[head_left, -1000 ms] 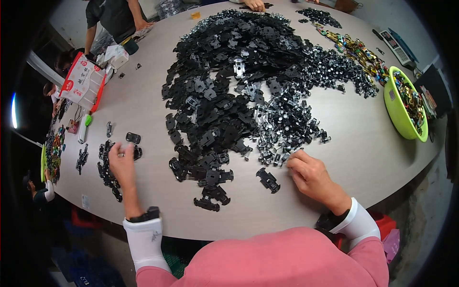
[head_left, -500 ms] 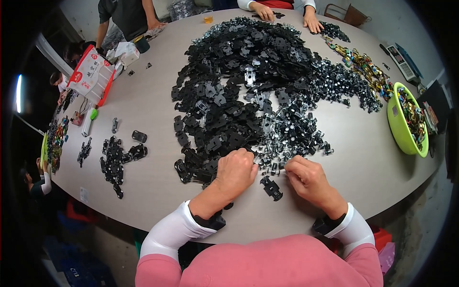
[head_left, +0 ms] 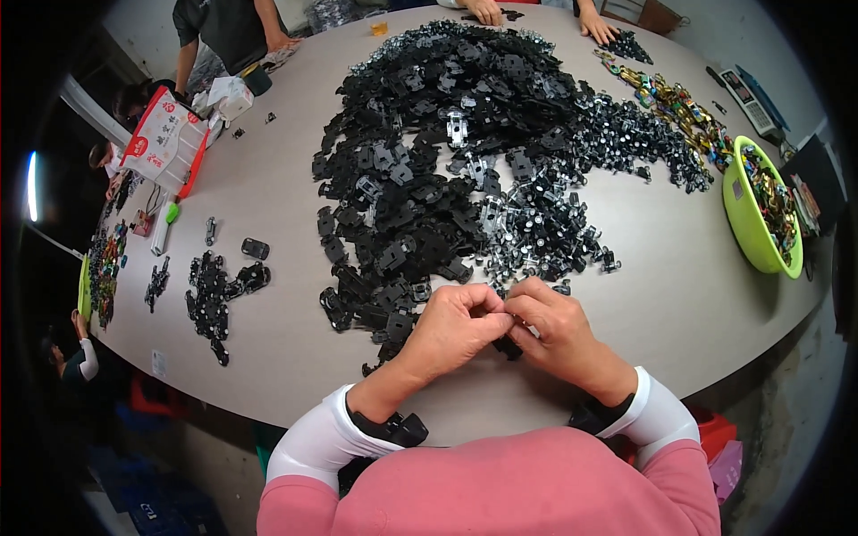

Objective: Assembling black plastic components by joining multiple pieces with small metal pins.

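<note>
My left hand [head_left: 454, 329] and my right hand [head_left: 561, 332] meet at the fingertips near the front of the table. Both are closed in a pinch, and whatever lies between the fingers is hidden or too small to name. Partly covered by my fingers, a black toy car chassis [head_left: 509, 348] shows just below them. Beyond my hands spreads a heap of small wheel-and-axle sets [head_left: 541, 228], silver and black. A large pile of black toy car chassis [head_left: 402, 179] rises to its left and behind.
Several chassis with wheels [head_left: 211, 299] lie on the left of the table [head_left: 286, 357]. A lime-green basin [head_left: 746, 219] of colourful toy car parts stands at the right, near a cordless-looking phone or calculator [head_left: 749, 103]. Two co-workers' hands [head_left: 597, 25] rest at the far edge.
My hands have come together over the single chassis, which my fingers now partly cover. Before, they were apart on either side of it. The whole view has shifted slightly.
</note>
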Motion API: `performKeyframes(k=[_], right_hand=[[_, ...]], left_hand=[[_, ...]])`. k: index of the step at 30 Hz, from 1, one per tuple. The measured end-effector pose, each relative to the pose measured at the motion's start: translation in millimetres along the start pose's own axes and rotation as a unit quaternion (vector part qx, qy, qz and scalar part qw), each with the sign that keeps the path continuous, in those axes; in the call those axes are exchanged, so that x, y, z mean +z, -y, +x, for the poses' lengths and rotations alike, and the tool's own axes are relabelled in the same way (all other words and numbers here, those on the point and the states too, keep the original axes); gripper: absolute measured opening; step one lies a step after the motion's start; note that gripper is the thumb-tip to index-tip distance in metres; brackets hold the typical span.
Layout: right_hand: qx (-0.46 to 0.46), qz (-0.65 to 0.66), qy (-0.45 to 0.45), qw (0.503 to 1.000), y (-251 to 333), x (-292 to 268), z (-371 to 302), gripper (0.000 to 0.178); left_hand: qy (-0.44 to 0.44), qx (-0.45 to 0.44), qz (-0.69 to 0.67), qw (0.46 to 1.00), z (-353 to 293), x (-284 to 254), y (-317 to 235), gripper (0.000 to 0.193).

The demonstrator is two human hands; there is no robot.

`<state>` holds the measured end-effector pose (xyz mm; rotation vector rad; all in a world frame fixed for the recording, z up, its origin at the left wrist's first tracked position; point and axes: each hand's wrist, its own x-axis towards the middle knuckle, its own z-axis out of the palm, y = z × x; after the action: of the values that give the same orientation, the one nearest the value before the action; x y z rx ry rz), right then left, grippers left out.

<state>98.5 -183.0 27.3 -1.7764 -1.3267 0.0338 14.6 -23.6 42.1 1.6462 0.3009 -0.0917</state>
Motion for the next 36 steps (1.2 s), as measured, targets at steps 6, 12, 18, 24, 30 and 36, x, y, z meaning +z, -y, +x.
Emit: performKeyframes(k=[6,12,18,24,30,36], right_hand=[[0.055,-0.045,0.002,0.997,13,-11,-16,0.016],[0.077,0.002,0.029,0.997,5,-18,-32,0.012],[0.079,-0.14,0.081,0.984,3,-29,-41,0.013],[0.08,-0.109,0.072,0.988,-8,-23,-46,0.017],[0.07,-0.136,0.062,0.986,-10,-28,-43,0.02],[0.024,-0.056,-0.074,0.995,-2,-39,-26,0.028]], left_hand=[[-0.024,-0.029,0.038,0.999,-11,19,16,0.014],[0.026,0.037,0.032,0.998,-14,18,25,0.009],[0.035,0.302,0.434,0.848,-7,15,27,0.035],[-0.015,0.375,0.404,0.834,-2,16,19,0.025],[-0.041,0.253,0.17,0.952,-1,2,7,0.016],[0.004,0.073,-0.151,0.986,13,-7,12,0.008]])
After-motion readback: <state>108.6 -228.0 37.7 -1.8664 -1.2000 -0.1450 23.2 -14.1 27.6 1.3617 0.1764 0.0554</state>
